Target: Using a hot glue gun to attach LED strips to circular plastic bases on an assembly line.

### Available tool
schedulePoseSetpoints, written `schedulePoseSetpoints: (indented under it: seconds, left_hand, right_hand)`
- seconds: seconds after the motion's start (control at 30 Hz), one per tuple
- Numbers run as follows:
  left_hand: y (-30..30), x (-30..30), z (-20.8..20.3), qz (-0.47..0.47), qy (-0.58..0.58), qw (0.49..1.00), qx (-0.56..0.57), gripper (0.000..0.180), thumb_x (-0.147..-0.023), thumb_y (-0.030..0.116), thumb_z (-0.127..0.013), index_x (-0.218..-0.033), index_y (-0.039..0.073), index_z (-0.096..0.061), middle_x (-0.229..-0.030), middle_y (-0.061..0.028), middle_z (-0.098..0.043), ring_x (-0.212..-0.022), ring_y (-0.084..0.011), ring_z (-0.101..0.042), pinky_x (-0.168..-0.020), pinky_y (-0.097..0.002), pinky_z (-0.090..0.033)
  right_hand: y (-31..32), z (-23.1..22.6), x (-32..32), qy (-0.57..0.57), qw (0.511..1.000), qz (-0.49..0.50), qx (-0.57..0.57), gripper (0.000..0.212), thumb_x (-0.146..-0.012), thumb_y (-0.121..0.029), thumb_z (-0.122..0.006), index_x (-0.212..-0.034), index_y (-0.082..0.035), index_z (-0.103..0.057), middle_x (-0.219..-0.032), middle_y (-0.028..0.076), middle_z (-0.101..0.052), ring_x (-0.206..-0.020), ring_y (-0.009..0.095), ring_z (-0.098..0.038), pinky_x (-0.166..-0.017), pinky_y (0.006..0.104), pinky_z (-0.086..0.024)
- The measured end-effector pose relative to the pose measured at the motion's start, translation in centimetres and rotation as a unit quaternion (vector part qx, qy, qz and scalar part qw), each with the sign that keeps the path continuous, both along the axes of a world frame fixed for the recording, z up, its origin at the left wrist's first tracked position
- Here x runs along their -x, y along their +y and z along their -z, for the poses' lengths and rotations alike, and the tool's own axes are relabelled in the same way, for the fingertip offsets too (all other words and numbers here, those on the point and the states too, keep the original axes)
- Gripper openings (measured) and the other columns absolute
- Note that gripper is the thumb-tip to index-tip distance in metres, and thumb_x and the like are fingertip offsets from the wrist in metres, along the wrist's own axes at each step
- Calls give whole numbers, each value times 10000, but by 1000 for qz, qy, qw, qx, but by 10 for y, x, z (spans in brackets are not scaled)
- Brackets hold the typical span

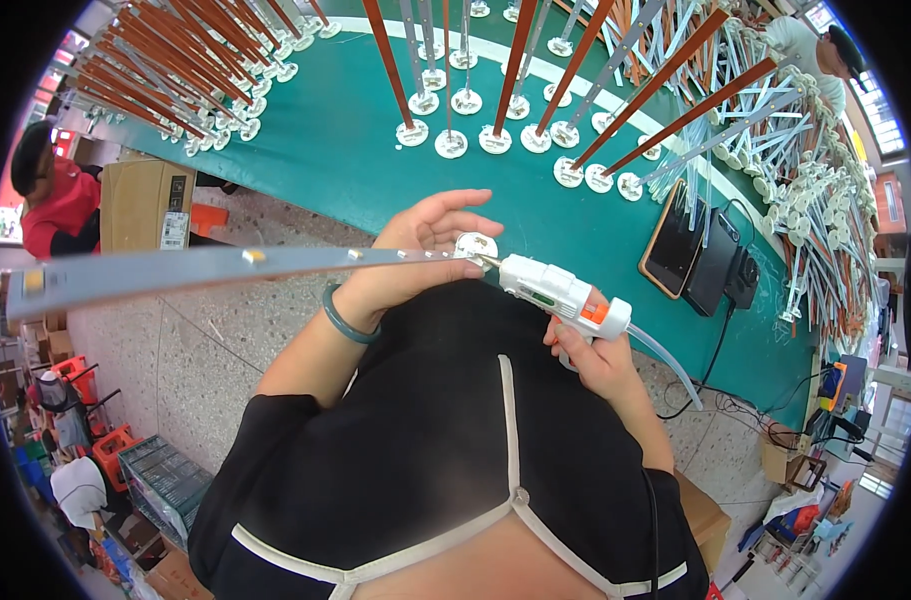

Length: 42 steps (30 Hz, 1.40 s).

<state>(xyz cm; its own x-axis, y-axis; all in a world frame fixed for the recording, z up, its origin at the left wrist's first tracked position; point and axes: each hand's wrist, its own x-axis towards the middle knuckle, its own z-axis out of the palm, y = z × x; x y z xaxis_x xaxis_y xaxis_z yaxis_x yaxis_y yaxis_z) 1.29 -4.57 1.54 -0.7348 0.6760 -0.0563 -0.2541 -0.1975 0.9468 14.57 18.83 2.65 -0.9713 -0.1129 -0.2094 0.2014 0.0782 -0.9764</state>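
Strip (175, 274) left of glue gun (547, 284), phone (672, 240) right, seemingly on table (310, 115)

1 grey strip (300, 261) with yellowish chips stretches left from 1 white disc (475, 243); 1 white glue gun (547, 287) points its nozzle there.

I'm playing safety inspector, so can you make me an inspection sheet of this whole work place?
Surface: green tabletop, with red-brown and grey strips standing on white round bases.
Things in hand: long grey strip dotted with small yellowish squares, white round end piece, white glue gun with orange trigger.
Clutter: heaped strips with pale round ends; flat brown-edged, black-screened device.
Hands: left hand holds the long grey strip near its end piece; right hand grips the glue gun.
Cables: black cable near that device; tangled thin dark wires.
Surroundings: person in red top, brown cardboard box, speckled grey floor.
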Motion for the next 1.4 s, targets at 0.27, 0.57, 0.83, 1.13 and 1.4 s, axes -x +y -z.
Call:
schedulePoseSetpoints:
  seconds: [0.27, 0.57, 0.83, 1.13, 1.4]
  left_hand:
    - [0, 0, 1, -7, 9, 1000, 10, 708, -737, -132, -668, -1368, 9, -380, -1201, -152, -583, -1051, -149, -591, -882, -260, -503]
    - [0, 1, 3, -12, -7, 1000, -7, 690, -752, -132, -654, -1368, 11, -377, -1201, -147, -578, -1055, -153, -591, -880, -260, -507]
    - [-5, 0, 13, -92, -22, 995, -13, 572, -762, -119, -658, -1276, 7, -443, -1171, -135, -570, -1017, -174, -607, -877, -288, -518]
    - [-72, 93, 42, -355, 114, 927, 47, 511, -753, -51, -712, -1203, -21, -473, -1072, -97, -585, -964, -159, -601, -853, -281, -509]
    - [-64, 193, 60, -326, 196, 909, 172, 554, -703, 51, -791, -1167, -40, -501, -969, -71, -638, -782, -93, -572, -718, -219, -494]
  right_hand:
    - [0, 2, -1, 5, 1000, 6, 3, 239, -903, -209, -597, -1029, -33, -494, -776, 14, -570, -664, 67, -542, -584, 218, -438]
    - [3, 5, -1, -18, 1000, -8, -3, 355, -913, -180, -567, -1196, 11, -468, -861, 57, -585, -737, 107, -579, -639, 239, -481]
    - [5, 29, 5, 6, 973, -21, 228, 511, -902, -308, -568, -1281, 11, -445, -1053, 167, -624, -759, 166, -623, -660, 269, -495]
    - [22, 67, 14, 97, 930, 99, 341, 460, -911, -481, -516, -1092, -60, -546, -1186, 200, -550, -980, 272, -595, -860, 412, -461]
    - [23, 67, 14, 99, 940, 102, 309, 508, -908, -479, -520, -1133, -24, -536, -1086, 179, -571, -918, 254, -603, -825, 396, -480]
